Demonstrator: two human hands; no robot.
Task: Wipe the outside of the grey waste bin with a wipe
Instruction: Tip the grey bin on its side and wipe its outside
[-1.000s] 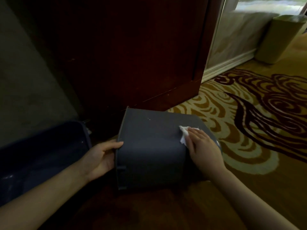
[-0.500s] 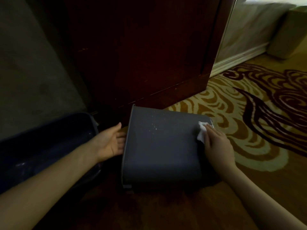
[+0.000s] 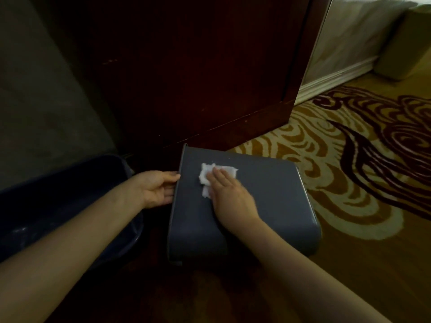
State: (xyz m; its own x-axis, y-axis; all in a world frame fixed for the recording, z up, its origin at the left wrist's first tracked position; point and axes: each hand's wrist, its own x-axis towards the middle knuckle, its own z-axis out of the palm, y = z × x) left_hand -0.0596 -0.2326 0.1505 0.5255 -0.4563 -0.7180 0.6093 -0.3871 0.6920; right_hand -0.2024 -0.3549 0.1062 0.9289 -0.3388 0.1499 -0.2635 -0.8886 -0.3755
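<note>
1. Head cam looking down: the grey waste bin [image 3: 268, 201] is lying on its side on the floor, open rim pointing left, base toward the right, partly on the swirly patterned carpet [image 3: 349, 171].
2. Right hand [image 3: 229, 197] is flat on the bin's upward-facing side, near the rim end. Fingers are laid out straight and close together, pressing the white wipe [image 3: 210, 177] down onto the plastic. Not pinching it, just palm and fingers on top, with the wipe poking out past the fingertips and to the left of the hand.
3. Left hand [image 3: 155, 188] sits at the bin's rim edge, fingers extended and held loosely together, tips touching the rim. Can't tell if the thumb hooks inside.
4. Just left of the bin there's a dark blue tub [image 3: 70, 194], partly under the left forearm.
5. Behind the bin is a dark wooden door [image 3: 198, 78]. Far top right, a tan bin [image 3: 403, 43] stands well apart near the white baseboard [image 3: 338, 78].
</note>
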